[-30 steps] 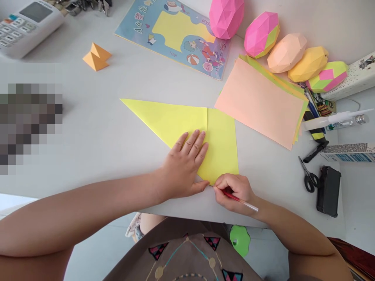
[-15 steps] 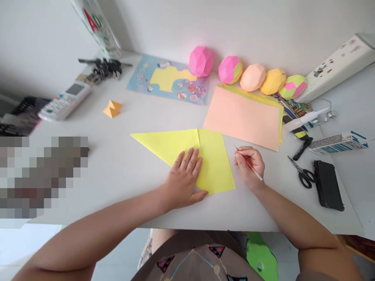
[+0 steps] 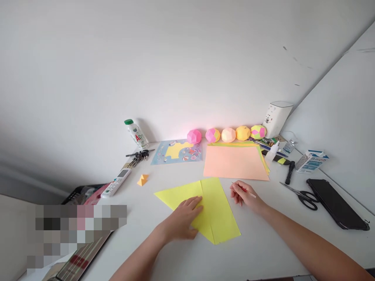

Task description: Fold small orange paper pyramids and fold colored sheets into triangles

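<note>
A folded yellow sheet (image 3: 218, 207) lies on the white table, with a long point toward the left and a crease running down its middle. My left hand (image 3: 184, 218) rests on its lower left part, fingers spread, holding nothing. To the right of the sheet, my right hand (image 3: 243, 193) pinches a thin red and clear pen-like tool (image 3: 250, 194). Its tip points up and left, off the paper. Behind the sheet lies a stack of paper with a peach sheet (image 3: 236, 162) on top.
Several faceted paper balls, one of them pink (image 3: 194, 136), line the wall. Scissors (image 3: 303, 194), a black case (image 3: 338, 203) and a small box (image 3: 311, 161) lie right. A small orange folded piece (image 3: 142, 180), remote (image 3: 117, 182), keys (image 3: 139, 157) and bottle (image 3: 137, 134) stand left.
The view has tilted up, showing more wall. My left hand has shifted slightly up and left on the yellow sheet, uncovering its lower corner. My right hand still holds the tool.
</note>
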Demonstrator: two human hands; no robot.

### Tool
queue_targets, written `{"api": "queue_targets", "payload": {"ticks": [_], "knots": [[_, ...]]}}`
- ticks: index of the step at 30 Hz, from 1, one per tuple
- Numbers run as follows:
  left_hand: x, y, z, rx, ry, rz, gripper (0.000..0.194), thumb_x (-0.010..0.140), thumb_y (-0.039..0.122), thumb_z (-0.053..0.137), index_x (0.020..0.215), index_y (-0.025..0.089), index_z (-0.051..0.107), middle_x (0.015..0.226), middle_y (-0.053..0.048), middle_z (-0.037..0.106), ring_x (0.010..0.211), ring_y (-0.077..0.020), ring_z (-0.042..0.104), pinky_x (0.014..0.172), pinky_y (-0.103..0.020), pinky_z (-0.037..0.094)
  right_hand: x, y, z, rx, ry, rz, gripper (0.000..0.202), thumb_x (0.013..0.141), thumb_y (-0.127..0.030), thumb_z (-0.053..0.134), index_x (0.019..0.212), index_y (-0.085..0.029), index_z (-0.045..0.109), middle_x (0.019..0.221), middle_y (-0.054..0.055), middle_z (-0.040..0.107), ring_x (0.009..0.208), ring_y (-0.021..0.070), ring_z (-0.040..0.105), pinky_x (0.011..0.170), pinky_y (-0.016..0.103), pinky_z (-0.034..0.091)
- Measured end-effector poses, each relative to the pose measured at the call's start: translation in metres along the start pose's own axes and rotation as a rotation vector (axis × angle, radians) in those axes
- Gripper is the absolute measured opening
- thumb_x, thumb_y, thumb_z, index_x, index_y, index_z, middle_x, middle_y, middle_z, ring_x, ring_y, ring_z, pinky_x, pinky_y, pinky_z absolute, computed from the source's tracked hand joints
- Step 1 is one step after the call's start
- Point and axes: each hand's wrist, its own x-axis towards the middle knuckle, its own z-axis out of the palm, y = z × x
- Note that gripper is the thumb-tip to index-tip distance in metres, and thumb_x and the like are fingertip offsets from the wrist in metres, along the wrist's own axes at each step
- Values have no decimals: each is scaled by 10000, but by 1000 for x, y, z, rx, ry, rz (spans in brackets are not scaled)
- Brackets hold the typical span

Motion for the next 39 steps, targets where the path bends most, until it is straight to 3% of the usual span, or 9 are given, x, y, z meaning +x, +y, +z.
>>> {"api": "queue_targets", "payload": {"ticks": [3,10,19,27,30,32,35,39], "knots": [[-5,2,2,29,-10,10,631,690,203,600,1313,206,503,1526,-128,333,1401,-311,316,1112,-463,344,-1,0,0,-3,-9,-10,477,845,-640,540,856,-163,555,717,8,593,540,101,545,444,224,391],[-16,8,14,99,-98,33,773,630,177,626,1377,200,431,1548,-166,264,1424,-343,250,1109,-492,334,-2,0,-1,-26,-36,-13,484,844,-653,527,841,-169,550,724,-4,584,545,98,544,461,228,387],[-20,18,24,207,-44,45,622,699,135,600,1314,162,511,1467,-159,416,1391,-322,335,1064,-421,414,-1,4,0,-64,-59,-33,476,865,-639,507,857,-164,541,735,0,577,553,93,552,466,213,390],[-12,3,57,458,77,81,478,819,56,499,1270,197,578,1420,-140,481,1262,-306,522,938,-391,522,-2,13,-2,-184,-50,-91,455,904,-614,443,888,-173,553,741,17,602,551,110,584,448,211,427],[-11,1,57,454,105,126,435,814,83,528,1236,170,588,1401,-153,503,1251,-316,529,927,-397,526,-3,14,1,-300,26,-177,420,949,-561,372,866,-183,537,751,33,609,550,126,594,436,230,443],[-12,0,50,415,116,143,414,801,91,544,1206,163,591,1398,-149,511,1258,-318,518,930,-398,519,-3,14,0,-401,107,-271,376,965,-503,356,846,-194,534,761,44,610,604,150,610,503,272,493],[-12,0,39,330,173,143,365,802,51,502,1125,187,604,1318,-111,581,1205,-277,549,919,-384,511,3,17,-8,-563,218,-425,234,940,-398,432,895,-210,564,882,88,646,860,225,638,768,395,540],[-11,2,31,219,241,126,313,803,-1,434,972,205,598,1124,-79,636,1039,-223,595,853,-364,518,21,29,-31,-777,330,-550,188,869,-271,509,1031,-211,581,1229,143,607,1278,305,468,1051,536,398]]}}
